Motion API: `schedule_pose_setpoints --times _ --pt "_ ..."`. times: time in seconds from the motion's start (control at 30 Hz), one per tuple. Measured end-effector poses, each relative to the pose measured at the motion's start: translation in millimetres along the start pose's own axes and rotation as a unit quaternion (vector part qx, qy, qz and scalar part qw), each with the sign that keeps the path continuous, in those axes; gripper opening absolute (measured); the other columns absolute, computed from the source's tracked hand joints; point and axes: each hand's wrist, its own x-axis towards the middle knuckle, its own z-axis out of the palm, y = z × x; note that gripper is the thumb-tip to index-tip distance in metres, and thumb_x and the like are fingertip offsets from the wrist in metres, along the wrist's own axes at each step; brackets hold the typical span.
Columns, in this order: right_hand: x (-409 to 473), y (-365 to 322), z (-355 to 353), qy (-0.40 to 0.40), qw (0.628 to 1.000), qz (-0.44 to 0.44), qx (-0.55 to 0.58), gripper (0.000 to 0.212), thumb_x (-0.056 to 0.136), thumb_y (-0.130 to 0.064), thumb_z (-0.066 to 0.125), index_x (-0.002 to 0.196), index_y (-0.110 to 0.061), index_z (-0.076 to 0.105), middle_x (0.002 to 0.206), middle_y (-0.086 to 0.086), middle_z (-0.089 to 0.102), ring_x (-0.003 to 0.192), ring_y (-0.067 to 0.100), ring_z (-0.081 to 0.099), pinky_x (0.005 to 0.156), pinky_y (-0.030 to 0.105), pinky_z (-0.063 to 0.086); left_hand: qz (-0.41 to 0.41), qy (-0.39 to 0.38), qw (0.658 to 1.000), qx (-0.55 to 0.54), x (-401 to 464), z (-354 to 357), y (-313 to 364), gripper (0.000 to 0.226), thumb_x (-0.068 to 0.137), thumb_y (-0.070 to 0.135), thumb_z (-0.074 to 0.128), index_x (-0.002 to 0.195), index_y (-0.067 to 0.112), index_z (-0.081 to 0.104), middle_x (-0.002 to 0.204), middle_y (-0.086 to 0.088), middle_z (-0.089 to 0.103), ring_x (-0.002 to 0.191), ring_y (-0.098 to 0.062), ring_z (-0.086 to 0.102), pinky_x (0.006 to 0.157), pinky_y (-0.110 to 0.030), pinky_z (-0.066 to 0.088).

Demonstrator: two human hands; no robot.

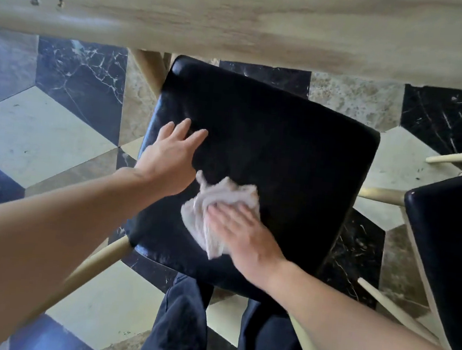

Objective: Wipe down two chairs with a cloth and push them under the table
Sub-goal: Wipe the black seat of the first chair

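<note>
A chair with a black padded seat (283,151) and cream wooden legs stands in front of me, its far edge just under the table's rim. My left hand (169,157) lies flat on the seat's left side, fingers spread, holding nothing. My right hand (243,235) presses a crumpled white cloth (215,210) onto the near part of the seat, palm down. The cloth looks blurred. A second black-seated chair (448,252) stands at the right edge, partly cut off by the frame.
The pale wooden table (239,20) spans the top of the view. The floor (44,134) is tiled in black, beige and cream marble. My legs in dark trousers (181,325) stand against the near edge of the first chair.
</note>
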Motion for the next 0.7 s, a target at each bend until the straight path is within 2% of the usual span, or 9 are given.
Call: schedule_pose_setpoints --times 0.13,0.23,0.3,0.37,0.47,0.53,0.57,0.63,0.7 --pt "-59 5 10 -0.129 0.969 -0.206 -0.040 0.049 0.096 -0.015 0.043 0.144 -0.015 0.050 0.154 -0.002 0.044 0.145 0.017 0.035 0.122 0.040 0.021 0.033 -0.016 0.999 0.025 -8 15 14 0.087 0.079 0.002 0.044 0.156 0.035 0.022 0.169 0.000 0.005 0.153 -0.030 0.002 0.110 -0.056 0.037" --pt "-76 43 -8 -0.211 0.915 -0.337 -0.073 0.045 0.098 -0.016 0.049 0.143 -0.020 0.052 0.154 -0.005 0.044 0.146 0.018 0.032 0.122 0.041 0.019 0.016 -0.015 1.000 0.011 -6 19 22 0.085 0.080 0.003 0.044 0.156 0.037 0.021 0.169 0.001 0.003 0.153 -0.029 -0.001 0.110 -0.057 0.037" --pt "-68 77 -32 -0.222 0.895 -0.378 -0.086 0.044 0.097 -0.016 0.051 0.141 -0.022 0.054 0.151 -0.006 0.048 0.144 0.016 0.036 0.122 0.041 0.018 0.004 -0.016 1.000 0.010 -6 19 25 0.083 0.081 0.004 0.045 0.155 0.036 0.024 0.168 0.002 0.004 0.153 -0.029 0.000 0.109 -0.057 0.038" --pt "-51 112 -65 -0.204 0.908 -0.356 -0.090 0.045 0.094 -0.011 0.056 0.138 -0.019 0.059 0.145 -0.002 0.055 0.140 0.019 0.044 0.121 0.043 0.024 -0.004 -0.013 1.000 0.012 -5 19 28 0.078 0.082 0.005 0.046 0.152 0.035 0.030 0.168 0.002 0.008 0.152 -0.029 0.003 0.108 -0.057 0.039" --pt "-16 165 -115 -0.116 0.977 -0.157 -0.086 0.047 0.081 0.003 0.067 0.125 -0.011 0.067 0.129 0.011 0.066 0.121 0.035 0.060 0.100 0.055 0.048 -0.024 0.001 1.000 0.008 -1 19 32 0.072 0.082 0.007 0.048 0.147 0.035 0.039 0.167 0.004 0.015 0.150 -0.027 0.007 0.104 -0.055 0.042" --pt "2 191 -139 -0.050 0.995 0.058 -0.062 0.063 0.083 0.011 0.056 0.141 -0.013 0.054 0.146 0.012 0.052 0.135 0.037 0.047 0.108 0.055 0.042 -0.040 -0.001 0.999 0.003 0 20 36 0.072 0.081 0.006 0.048 0.146 0.035 0.040 0.167 0.005 0.015 0.151 -0.026 0.007 0.101 -0.053 0.044" --pt "11 196 -145 -0.015 0.983 0.176 -0.053 0.073 0.085 0.014 0.048 0.150 -0.019 0.042 0.156 0.006 0.040 0.144 0.033 0.034 0.114 0.052 0.035 -0.048 -0.004 0.999 0.000 1 21 38 0.072 0.080 0.006 0.048 0.145 0.035 0.040 0.167 0.005 0.015 0.151 -0.026 0.006 0.099 -0.051 0.044" --pt "23 193 -145 0.064 0.920 0.387 -0.008 0.085 0.083 0.021 0.036 0.154 -0.027 0.033 0.163 -0.005 0.026 0.151 0.019 0.018 0.118 0.044 0.030 -0.062 -0.011 0.998 -0.006 0 21 44 0.072 0.080 0.005 0.047 0.145 0.034 0.039 0.167 0.005 0.012 0.152 -0.026 0.004 0.096 -0.049 0.045" --pt "30 179 -132 0.120 0.870 0.477 0.029 0.087 0.082 0.024 0.032 0.153 -0.026 0.034 0.163 -0.009 0.024 0.152 0.011 0.013 0.121 0.038 0.024 -0.073 -0.008 0.997 -0.020 -1 23 47 0.073 0.080 0.004 0.046 0.146 0.032 0.038 0.168 0.005 0.011 0.152 -0.027 0.003 0.097 -0.049 0.044"
